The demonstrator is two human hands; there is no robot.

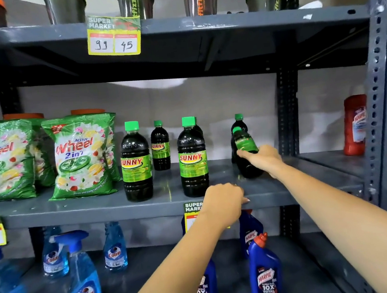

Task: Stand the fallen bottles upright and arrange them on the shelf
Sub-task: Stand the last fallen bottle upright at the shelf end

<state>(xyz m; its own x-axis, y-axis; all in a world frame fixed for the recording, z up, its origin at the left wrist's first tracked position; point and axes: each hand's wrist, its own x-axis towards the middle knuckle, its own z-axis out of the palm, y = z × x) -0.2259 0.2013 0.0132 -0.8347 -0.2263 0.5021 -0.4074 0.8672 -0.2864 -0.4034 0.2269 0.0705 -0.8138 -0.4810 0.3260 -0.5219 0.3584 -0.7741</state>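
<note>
mid-task on the middle shelf (103, 205): right hand (263, 157) clamped round a tilted dark bottle (246, 152) near the right post, being stood up; left hand (223, 199) curled on the shelf edge, holding nothing; next, base set flat, lined up beside the upright bottles (192, 157).

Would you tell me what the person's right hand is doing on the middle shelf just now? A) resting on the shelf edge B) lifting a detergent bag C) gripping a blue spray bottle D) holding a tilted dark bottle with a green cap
D: the right hand is closed around a dark bottle that leans left, while the left hand rests on the shelf edge.
</note>
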